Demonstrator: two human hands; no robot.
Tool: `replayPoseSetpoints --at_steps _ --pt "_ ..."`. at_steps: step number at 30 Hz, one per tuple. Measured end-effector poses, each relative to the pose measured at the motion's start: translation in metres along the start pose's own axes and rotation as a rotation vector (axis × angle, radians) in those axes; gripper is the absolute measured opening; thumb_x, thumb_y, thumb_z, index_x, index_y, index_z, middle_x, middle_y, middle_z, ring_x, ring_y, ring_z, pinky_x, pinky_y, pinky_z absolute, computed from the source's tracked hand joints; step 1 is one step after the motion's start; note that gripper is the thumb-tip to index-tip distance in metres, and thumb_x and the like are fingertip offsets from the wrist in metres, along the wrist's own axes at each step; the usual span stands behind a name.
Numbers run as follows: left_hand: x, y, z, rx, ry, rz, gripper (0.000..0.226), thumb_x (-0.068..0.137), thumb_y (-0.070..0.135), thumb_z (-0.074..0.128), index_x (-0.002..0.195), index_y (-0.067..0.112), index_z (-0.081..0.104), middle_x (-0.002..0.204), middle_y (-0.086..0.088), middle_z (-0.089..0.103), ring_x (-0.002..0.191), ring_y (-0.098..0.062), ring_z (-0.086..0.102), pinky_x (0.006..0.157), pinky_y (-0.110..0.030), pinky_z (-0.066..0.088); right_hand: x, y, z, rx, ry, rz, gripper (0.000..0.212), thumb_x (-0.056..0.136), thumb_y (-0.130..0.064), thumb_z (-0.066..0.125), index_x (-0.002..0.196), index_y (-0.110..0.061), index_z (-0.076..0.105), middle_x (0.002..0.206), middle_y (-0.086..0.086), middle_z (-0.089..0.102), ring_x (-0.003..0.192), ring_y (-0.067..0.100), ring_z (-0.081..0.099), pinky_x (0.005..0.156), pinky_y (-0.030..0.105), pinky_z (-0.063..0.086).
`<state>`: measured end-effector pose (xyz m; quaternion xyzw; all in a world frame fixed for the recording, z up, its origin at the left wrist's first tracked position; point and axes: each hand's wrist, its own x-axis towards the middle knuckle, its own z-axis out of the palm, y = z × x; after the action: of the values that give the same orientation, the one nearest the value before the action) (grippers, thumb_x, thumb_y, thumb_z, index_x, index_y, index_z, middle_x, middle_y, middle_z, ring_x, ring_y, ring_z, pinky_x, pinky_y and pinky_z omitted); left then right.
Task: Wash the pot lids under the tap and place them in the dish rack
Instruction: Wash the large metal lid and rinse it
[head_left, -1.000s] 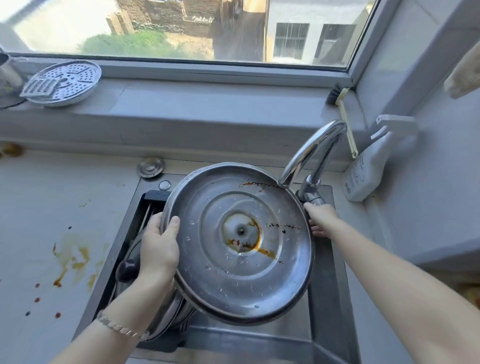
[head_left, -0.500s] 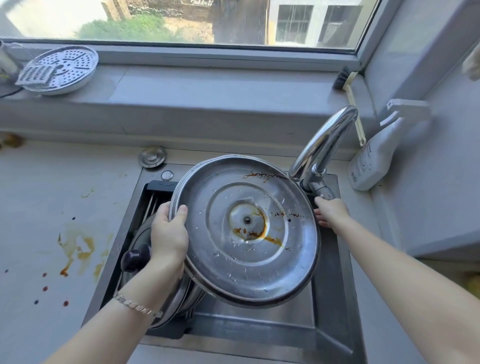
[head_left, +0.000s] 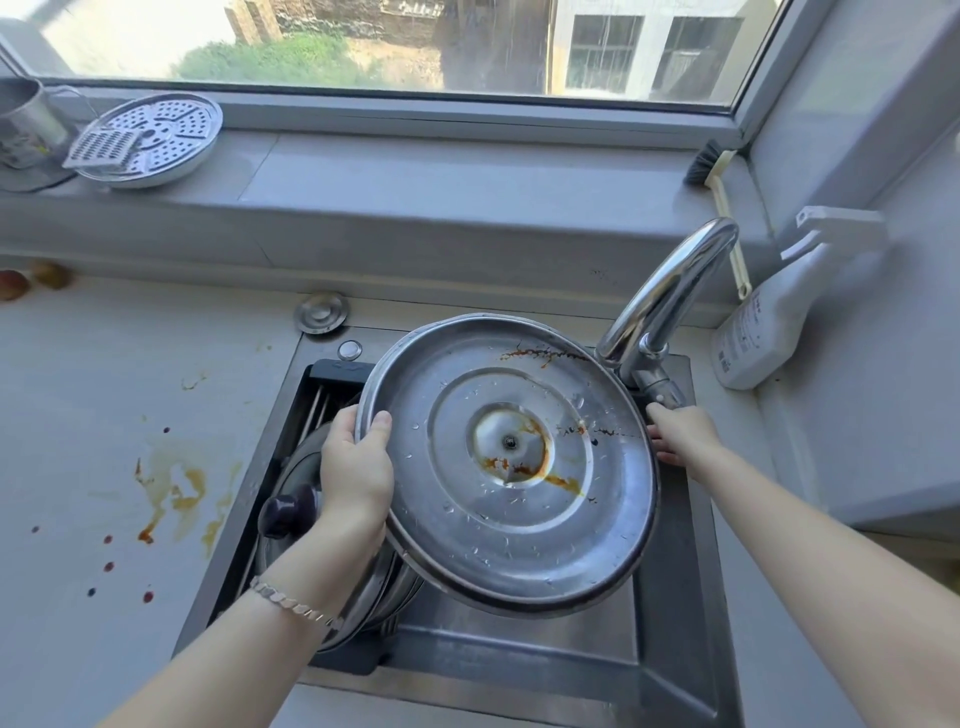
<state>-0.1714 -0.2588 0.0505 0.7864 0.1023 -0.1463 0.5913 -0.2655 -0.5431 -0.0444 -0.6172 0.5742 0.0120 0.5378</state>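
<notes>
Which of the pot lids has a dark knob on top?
The glass lid low in the sink, beneath the left hand. The big steel lid shows only its stained underside.

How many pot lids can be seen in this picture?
2. The large steel lid is held by the left hand over the sink. A glass lid with dark knob lies below. More may be hidden underneath.

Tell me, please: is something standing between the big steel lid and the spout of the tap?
Nothing visible does. The left hand holds the big steel lid tilted over the sink, its far rim right beside the tap. The right hand is at the tap's lever, behind the lid's edge. No water visibly runs.
</notes>
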Motion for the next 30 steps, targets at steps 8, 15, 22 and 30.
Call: replayPoseSetpoints --at_steps 8,15,22,30 --pt "-0.007 0.0 0.0 0.014 0.002 0.017 0.018 0.097 0.025 0.047 0.08 0.028 0.054 0.086 -0.003 0.063 0.086 -0.028 0.061 0.084 -0.047 0.052 -0.062 -0.002 0.034 -0.581 0.18 -0.679 0.054 0.095 -0.038 0.032 0.139 -0.006 0.038 0.148 0.015 0.034 0.139 0.026 0.025 0.114 0.038 0.017" --pt "-0.013 -0.004 0.007 0.027 0.023 0.063 0.016 0.094 0.027 0.051 0.083 0.018 0.058 0.086 -0.009 0.065 0.088 -0.031 0.062 0.086 -0.053 0.05 -0.149 0.021 0.083 -0.967 -0.488 -1.091 0.094 0.073 -0.072 -0.008 0.147 -0.015 -0.009 0.146 -0.006 -0.026 0.14 0.012 -0.025 0.113 0.025 -0.019" --pt "-0.021 -0.006 -0.001 -0.003 0.015 0.055 0.018 0.095 0.029 0.05 0.081 0.021 0.057 0.091 -0.015 0.065 0.09 -0.036 0.061 0.084 -0.055 0.051 -0.113 0.005 0.056 -1.054 -0.193 -0.843 0.101 0.068 -0.075 -0.008 0.146 -0.01 -0.016 0.151 0.006 -0.028 0.14 0.016 -0.026 0.112 0.028 -0.017" --pt "-0.021 -0.007 0.008 0.013 0.045 0.078 0.017 0.094 0.032 0.05 0.08 0.026 0.056 0.093 -0.011 0.064 0.091 -0.03 0.061 0.087 -0.053 0.049 -0.127 0.011 0.059 -0.981 -0.232 -0.952 0.096 0.068 -0.075 -0.01 0.143 -0.017 -0.019 0.144 -0.004 -0.032 0.141 0.012 -0.024 0.112 0.024 -0.019"
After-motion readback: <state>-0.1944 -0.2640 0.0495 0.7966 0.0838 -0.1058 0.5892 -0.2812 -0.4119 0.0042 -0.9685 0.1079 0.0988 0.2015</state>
